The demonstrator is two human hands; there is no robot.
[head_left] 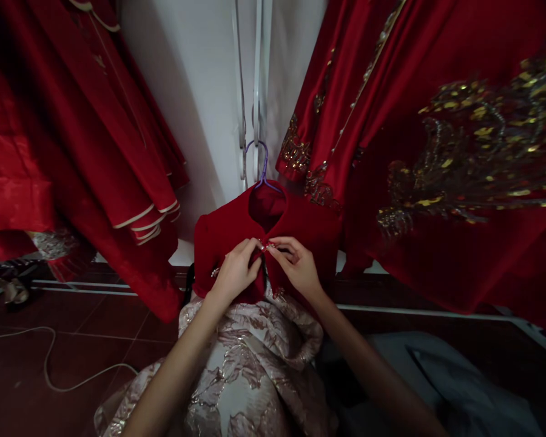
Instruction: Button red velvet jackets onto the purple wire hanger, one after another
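A small dark red velvet jacket hangs on a purple hanger from the white wardrobe door handles. Both of my hands meet at its front opening just below the collar. My left hand has its fingers curled and pinched on the left front edge of the jacket. My right hand pinches the right front edge, fingertips touching those of the left hand. Under the jacket a pale pink and silver brocade skirt spreads down toward me.
Red gowns with cream piping hang at the left. A red gown with gold sequin embroidery hangs at the right. White wardrobe doors stand behind. A white cable lies on the dark red floor; grey cloth lies lower right.
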